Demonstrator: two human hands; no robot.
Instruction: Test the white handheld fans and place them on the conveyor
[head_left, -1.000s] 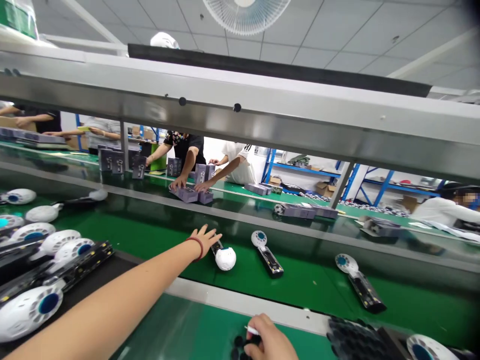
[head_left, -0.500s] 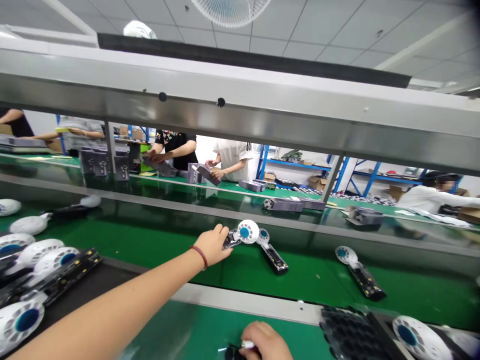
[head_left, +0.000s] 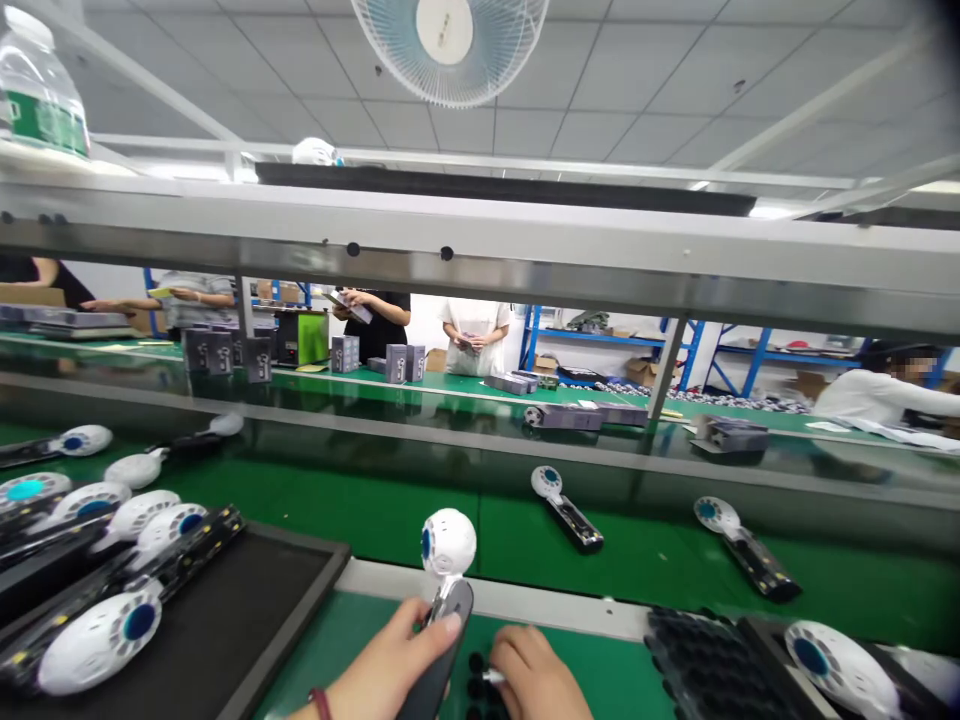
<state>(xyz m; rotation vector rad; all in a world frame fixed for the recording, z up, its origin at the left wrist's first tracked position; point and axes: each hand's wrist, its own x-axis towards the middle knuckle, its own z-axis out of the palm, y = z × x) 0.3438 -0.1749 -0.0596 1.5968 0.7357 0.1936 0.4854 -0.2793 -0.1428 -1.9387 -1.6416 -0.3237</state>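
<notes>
My left hand [head_left: 390, 660] is closed around the dark handle of a small handheld fan [head_left: 448, 545], its white round head standing up above my fingers at the near edge of the bench. My right hand [head_left: 529, 675] sits just right of it, fingers pinched on a small white part over a few small black round pieces [head_left: 477, 663]. Two more handheld fans [head_left: 566, 505] [head_left: 739, 545] lie on the green conveyor belt [head_left: 420, 520] beyond.
A black tray [head_left: 247, 620] at the left holds several white fan units [head_left: 97, 630]. A black moulded tray [head_left: 712, 675] with another fan [head_left: 836, 655] is at the right. A steel shelf beam [head_left: 525, 260] crosses overhead. Other people work at the far line.
My left hand picked the fan off the belt and drew it back to the near bench, holding it upright. My right hand stayed over the small black pieces.
</notes>
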